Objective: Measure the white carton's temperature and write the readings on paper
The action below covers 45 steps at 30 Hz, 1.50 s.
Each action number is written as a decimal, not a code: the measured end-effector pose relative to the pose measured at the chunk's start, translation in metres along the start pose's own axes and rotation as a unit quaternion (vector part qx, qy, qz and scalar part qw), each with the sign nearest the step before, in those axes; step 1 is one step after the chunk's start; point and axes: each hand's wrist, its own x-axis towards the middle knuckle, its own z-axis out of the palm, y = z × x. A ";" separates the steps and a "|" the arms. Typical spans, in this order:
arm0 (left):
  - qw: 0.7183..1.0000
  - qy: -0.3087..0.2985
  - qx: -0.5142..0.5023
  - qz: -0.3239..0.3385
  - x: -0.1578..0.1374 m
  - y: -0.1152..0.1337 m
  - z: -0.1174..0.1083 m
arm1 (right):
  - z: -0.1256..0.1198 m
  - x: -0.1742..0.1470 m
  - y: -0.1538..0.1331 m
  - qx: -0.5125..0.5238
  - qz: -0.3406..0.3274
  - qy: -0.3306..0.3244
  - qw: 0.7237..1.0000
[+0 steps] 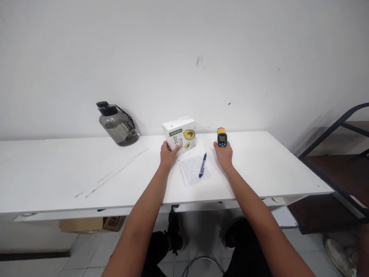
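My left hand is closed on the lower left corner of a white box with avocado pictures, which tilts a little above the far part of the table. Its thumb lies across the printed front. In my right hand is a yellow and black infrared thermometer, its small screen and blue buttons facing me. The fingers wrap round its handle, mostly hidden from view. Between my forearms a sheet of paper covered in handwriting lies on the table, and a blue pen rests on it.
A grey water bottle with a black lid stands at the back left, near the wall. The white table ends at a front edge before my legs. To the right is a dark-framed shelf. Cardboard boxes sit below the table.
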 end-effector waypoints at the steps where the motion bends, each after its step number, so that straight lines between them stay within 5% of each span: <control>1: 1.000 0.000 0.000 -0.002 0.000 0.000 0.000 | 0.000 0.000 0.000 0.002 0.002 -0.002 1.000; 32: 1.000 -0.002 -0.006 -0.007 0.001 -0.001 0.002 | 0.001 0.001 0.000 0.004 0.003 -0.027 1.000; 38: 1.000 -0.007 -0.007 0.001 0.001 -0.001 0.002 | -0.002 0.001 -0.002 -0.154 -0.050 -0.058 0.985; 45: 1.000 -0.010 -0.023 -0.013 0.001 0.000 0.003 | 0.002 0.003 0.003 -0.403 -0.129 -0.119 0.898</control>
